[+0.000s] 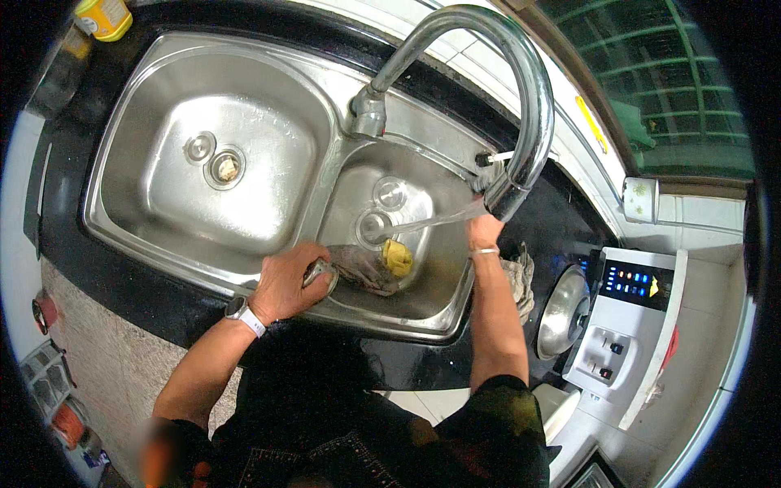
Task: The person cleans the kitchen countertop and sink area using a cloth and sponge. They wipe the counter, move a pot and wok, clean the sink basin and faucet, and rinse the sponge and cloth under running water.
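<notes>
My left hand [291, 279], with a watch at the wrist, grips a small shiny metal object [320, 276] at the front rim of the double stainless-steel sink [314, 213]. Below the curved chrome faucet [536, 122], my right hand [486, 230] is partly covered by the spout head. Its fingers are hidden, and whether they hold anything is unclear. A water stream [436, 221] runs from the spout towards the drain [373, 228] of the right basin. A wet dark cloth [361, 268] lies in that basin, with a crumpled yellow cloth-like piece [398, 258] against it.
Food scraps sit in the left basin's drain [226, 170]. On the black countertop [421, 360] are a crumpled rag [520, 283] and a metal pan lid [560, 314] at right. A white water dispenser [616, 341] stands beyond. A yellow container [105, 19] is at far left.
</notes>
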{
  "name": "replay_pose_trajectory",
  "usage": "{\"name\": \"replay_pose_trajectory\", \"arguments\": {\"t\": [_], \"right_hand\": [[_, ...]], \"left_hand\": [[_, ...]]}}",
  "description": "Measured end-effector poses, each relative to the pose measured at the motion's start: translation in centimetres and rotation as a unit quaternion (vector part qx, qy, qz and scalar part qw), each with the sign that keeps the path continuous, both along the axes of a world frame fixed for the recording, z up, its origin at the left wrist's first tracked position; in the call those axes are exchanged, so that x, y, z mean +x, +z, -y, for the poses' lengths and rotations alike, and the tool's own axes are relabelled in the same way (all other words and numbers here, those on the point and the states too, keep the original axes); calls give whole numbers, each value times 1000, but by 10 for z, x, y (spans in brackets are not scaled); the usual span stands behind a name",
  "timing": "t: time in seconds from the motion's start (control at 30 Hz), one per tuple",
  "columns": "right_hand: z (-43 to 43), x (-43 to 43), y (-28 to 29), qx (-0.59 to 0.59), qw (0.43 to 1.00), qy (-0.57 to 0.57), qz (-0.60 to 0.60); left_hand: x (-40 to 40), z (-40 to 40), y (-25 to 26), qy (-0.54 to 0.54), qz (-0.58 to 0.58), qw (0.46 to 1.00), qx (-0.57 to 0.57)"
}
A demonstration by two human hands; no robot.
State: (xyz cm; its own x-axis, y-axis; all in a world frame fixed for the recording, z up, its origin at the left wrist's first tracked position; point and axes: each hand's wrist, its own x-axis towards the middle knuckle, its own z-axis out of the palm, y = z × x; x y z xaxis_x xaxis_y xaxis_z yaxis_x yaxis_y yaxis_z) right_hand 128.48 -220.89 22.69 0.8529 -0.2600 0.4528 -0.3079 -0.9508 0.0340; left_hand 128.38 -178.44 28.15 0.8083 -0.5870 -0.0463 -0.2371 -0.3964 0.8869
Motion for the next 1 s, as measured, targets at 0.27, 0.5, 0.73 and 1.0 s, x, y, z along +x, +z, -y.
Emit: {"name": "replay_pose_trajectory", "arguments": {"t": [0.27,0.5,0.73,1.0], "right_hand": [[-155,91,21,320,939,67,104],[-116,75,4,377,905,182,77],[-81,101,46,205,945,245,69],[-137,170,28,235,879,407,78]], "left_hand": [[-2,-1,-3,2,21,1000,-4],[-2,-3,-6,18,9,1000,-4],[-3,-2,0,12,-7,1000,21],[-4,-1,-2,5,22,999,23]]}}
